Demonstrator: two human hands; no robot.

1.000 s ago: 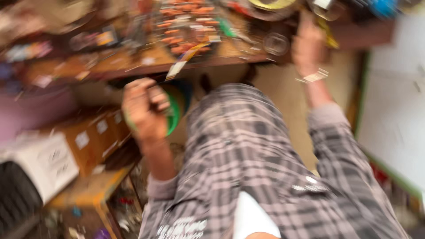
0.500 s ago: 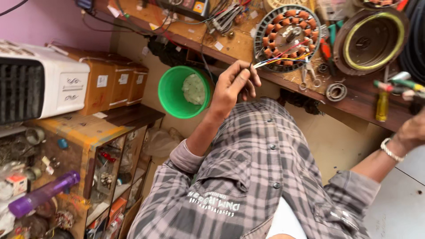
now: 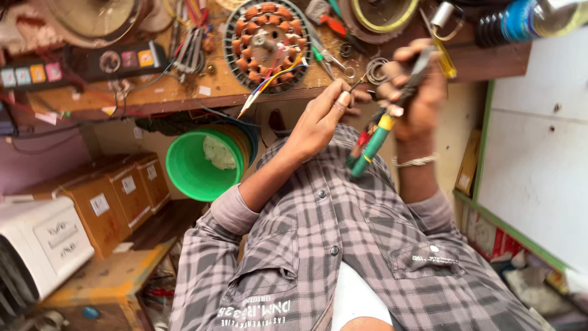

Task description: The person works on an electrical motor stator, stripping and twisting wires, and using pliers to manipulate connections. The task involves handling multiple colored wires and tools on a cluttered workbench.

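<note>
Cluttered and wooden, the workbench [image 3: 184, 92] runs across the far side of your view, with cartons and a bucket stacked below it.

Nearest you, your grey plaid shirt [image 3: 343, 245] fills the foreground. Both forearms rise from it and meet just short of the bench edge. Your right hand [image 3: 413, 98] is clenched around a screwdriver-like tool with a green and yellow handle [image 3: 370, 147]; its long axis slants from low near your chest up through the fist towards the bench. Your left hand [image 3: 321, 119] sits just beside it, fingers pinched, apparently on a thin wire, though what it grips is too small to tell.

Beyond the hands, up and to the left, lies the round motor stator with copper-orange coils [image 3: 266, 43], its coloured leads [image 3: 269, 86] trailing over the edge towards your left hand, the nearer one.

Lower left, brown cardboard boxes [image 3: 116, 196] carry small white rectangular labels, beside a bright green plastic bucket [image 3: 196, 165] and a white appliance [image 3: 43, 245].
</note>
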